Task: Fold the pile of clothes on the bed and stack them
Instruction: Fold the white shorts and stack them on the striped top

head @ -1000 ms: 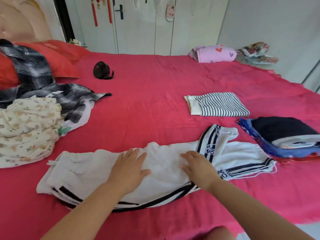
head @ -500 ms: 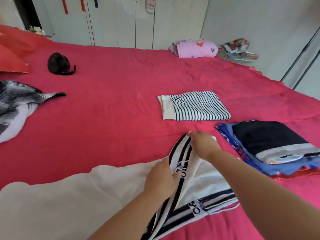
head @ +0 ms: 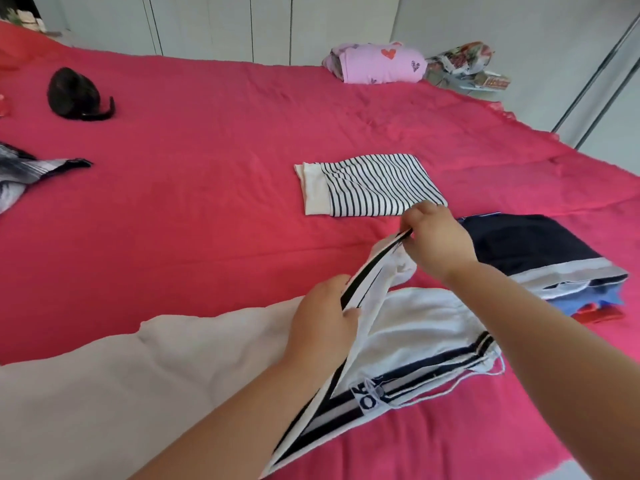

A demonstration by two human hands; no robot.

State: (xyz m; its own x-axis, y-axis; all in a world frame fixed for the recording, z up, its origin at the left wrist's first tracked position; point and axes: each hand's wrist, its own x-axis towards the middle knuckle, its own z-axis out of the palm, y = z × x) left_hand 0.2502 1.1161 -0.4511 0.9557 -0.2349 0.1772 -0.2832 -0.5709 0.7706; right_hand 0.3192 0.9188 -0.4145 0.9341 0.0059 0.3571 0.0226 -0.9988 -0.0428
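At far left on the bed (head: 207, 209): plaid cloth (head: 20, 168), black bundle (head: 74, 95). Mid-front: white trousers (head: 419, 323) spread on the bed, one leg lifted. Left hand (head: 322, 320), grip clamped on that leg's black-striped edge; right hand (head: 440, 240) pinches the same edge further up. Behind: striped top (head: 370, 185), folded. Right: folded stack (head: 540, 251).
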